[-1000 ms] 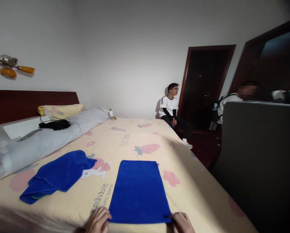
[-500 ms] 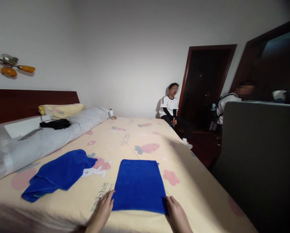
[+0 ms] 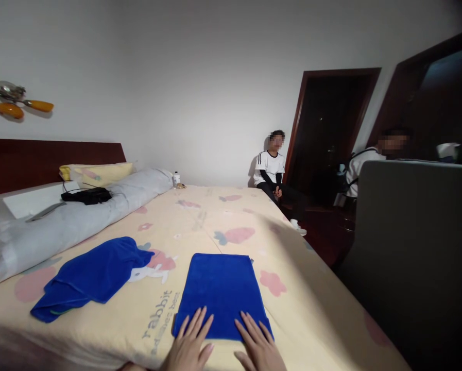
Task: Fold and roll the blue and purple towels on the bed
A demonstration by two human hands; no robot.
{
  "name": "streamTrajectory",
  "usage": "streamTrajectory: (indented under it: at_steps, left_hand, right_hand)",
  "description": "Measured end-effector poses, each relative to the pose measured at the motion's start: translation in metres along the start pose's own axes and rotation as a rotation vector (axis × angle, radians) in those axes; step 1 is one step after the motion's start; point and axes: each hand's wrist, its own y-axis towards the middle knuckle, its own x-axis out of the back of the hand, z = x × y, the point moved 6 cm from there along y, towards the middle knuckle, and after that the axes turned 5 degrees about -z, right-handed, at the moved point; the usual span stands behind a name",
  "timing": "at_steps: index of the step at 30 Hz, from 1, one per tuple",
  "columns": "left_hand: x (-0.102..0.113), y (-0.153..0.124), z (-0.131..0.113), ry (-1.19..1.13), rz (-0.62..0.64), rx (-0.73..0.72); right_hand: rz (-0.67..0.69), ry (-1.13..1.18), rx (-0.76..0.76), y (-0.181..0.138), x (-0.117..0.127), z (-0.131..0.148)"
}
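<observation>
A blue towel point(image 3: 221, 291) lies folded into a neat rectangle on the cream patterned bed sheet point(image 3: 200, 221) in front of me. My left hand point(image 3: 190, 345) rests flat on its near left edge, fingers stretched out. My right hand point(image 3: 258, 346) lies flat on its near right edge, fingers spread too. Neither hand grips anything. A second blue towel point(image 3: 89, 278) lies crumpled on the sheet to the left.
A grey rolled quilt point(image 3: 72, 221) with a black pouch point(image 3: 86, 196) runs along the left by the wooden headboard point(image 3: 41, 162). One person point(image 3: 273, 172) sits at the bed's far corner; another point(image 3: 373, 157) is beyond a grey panel point(image 3: 416, 247) on the right.
The towel's near part was folded away from me, making it shorter. My hands let go of its near corners and now lie flat on its near edge.
</observation>
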Motion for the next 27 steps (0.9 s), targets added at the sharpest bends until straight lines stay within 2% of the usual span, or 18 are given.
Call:
streamTrajectory:
  at_steps: [3,5,8,11,16,23,27]
  left_hand:
    - [0.014,-0.02,0.035,-0.015,0.07,0.058]
    - [0.022,-0.029,0.048,-0.042,0.105,0.061]
    - [0.028,-0.032,0.056,-0.072,0.109,0.05]
    - [0.027,-0.029,0.062,-0.096,0.058,0.047]
    - [0.026,-0.025,0.072,-0.086,-0.038,-0.029]
    - [0.045,-0.019,0.065,0.016,-0.153,-0.081]
    - [0.051,-0.023,0.062,0.018,-0.167,-0.159]
  right_hand:
    - [0.026,0.003,-0.12,-0.026,0.007,-0.033]
    - [0.055,0.047,-0.189,-0.035,0.01,-0.045]
    - [0.089,0.125,-0.299,-0.032,0.013,-0.053]
    - [0.09,0.19,-0.369,-0.022,0.015,-0.057]
    - [0.012,0.218,-0.352,-0.019,0.015,-0.063]
    - [-0.13,0.173,-0.2,-0.025,0.011,-0.065]
    - [-0.174,0.169,-0.154,-0.03,0.014,-0.063]
